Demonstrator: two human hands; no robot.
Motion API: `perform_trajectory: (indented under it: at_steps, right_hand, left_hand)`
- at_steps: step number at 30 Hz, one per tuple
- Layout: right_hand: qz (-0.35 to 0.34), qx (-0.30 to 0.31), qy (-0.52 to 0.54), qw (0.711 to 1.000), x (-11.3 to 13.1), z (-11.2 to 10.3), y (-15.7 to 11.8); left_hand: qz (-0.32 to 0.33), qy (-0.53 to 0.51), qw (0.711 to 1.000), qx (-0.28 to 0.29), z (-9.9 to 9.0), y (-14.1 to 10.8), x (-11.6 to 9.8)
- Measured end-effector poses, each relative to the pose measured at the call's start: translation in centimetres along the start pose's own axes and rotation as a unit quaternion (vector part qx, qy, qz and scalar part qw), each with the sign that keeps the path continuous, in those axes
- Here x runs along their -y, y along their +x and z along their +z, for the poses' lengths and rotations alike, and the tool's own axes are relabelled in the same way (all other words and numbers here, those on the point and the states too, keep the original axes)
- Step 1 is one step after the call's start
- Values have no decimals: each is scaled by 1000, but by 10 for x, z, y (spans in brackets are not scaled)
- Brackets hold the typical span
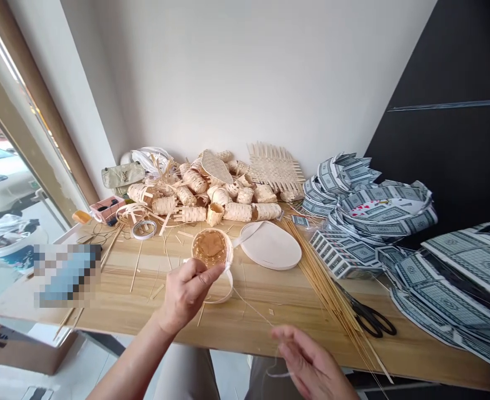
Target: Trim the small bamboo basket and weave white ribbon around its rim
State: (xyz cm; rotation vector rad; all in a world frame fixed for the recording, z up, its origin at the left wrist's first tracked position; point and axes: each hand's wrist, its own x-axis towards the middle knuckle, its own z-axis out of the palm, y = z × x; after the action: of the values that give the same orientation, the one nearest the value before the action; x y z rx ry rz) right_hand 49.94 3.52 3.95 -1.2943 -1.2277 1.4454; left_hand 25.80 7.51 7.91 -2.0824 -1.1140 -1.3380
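Left hand (pixel 185 294) pinching the rim of a small woven bamboo basket (pixel 210 248) above the wooden tabletop (pixel 261 311), thin white thread (pixel 253 308) trailing toward the loosely spread right hand (pixel 311 361), grip hard to tell, tension looking pretty decent.

Head-worn view, looking forward and down, close range

Right side hemmed in
Bamboo splints (pixel 324 283) and black scissors (pixel 370 316) lie across the bench (pixel 115 303) beyond the right hand (pixel 311 361); an oval board (pixel 270 244) sits just beside the small woven basket (pixel 210 250).
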Motion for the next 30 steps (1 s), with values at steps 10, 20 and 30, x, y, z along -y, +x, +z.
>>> perform_trajectory:
  at_steps: [10,20,30]
  right_hand:
    - [-397,48,-364,841,119,11,35]
    - [-355,172,-583,710,151,47,55]
    - [-183,341,-407,827,164,18,60]
  left_hand:
    - [101,-68,985,119,-16,15,7]
    - [168,-56,964,199,-25,24,12]
    - [57,-309,911,268,-29,46,11]
